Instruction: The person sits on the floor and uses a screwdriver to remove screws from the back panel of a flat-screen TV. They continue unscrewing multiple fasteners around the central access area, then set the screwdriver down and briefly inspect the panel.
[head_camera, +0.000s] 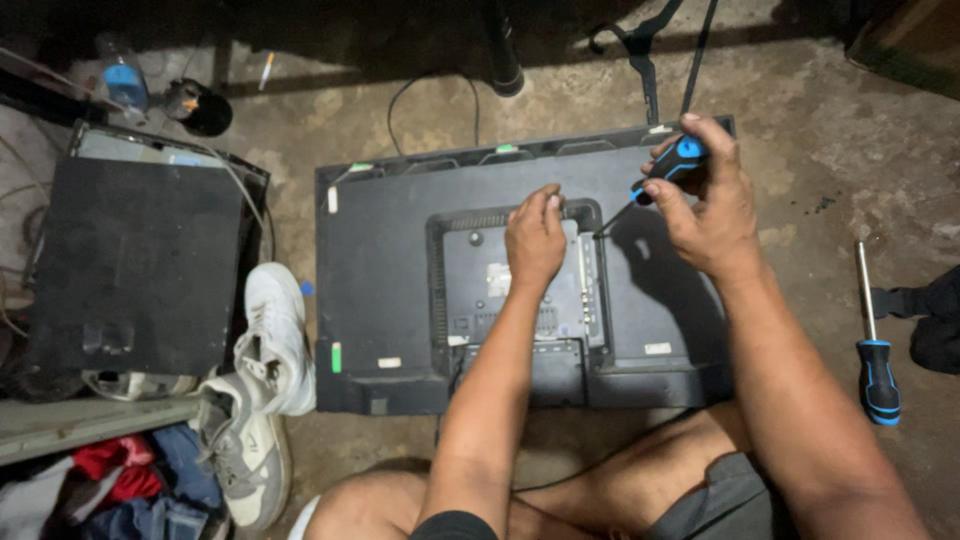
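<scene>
Our bare knees (640, 490) sit closest, folded on the concrete floor (860, 180). Beyond them the flat television (390, 270) lies face down, its black back up. Our left hand (535, 240) rests on the raised centre panel, fingers curled down against its upper edge. Our right hand (710, 205) is clenched around a blue-and-black screwdriver (665, 170), tip touching the back cover. A second screwdriver (876, 345) lies well apart to the right; white sneakers (262, 390) sit left.

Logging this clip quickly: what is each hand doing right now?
Left hand: fingers bent, resting on the television back panel, holding nothing visible.
Right hand: closed on the blue-and-black screwdriver.
</scene>
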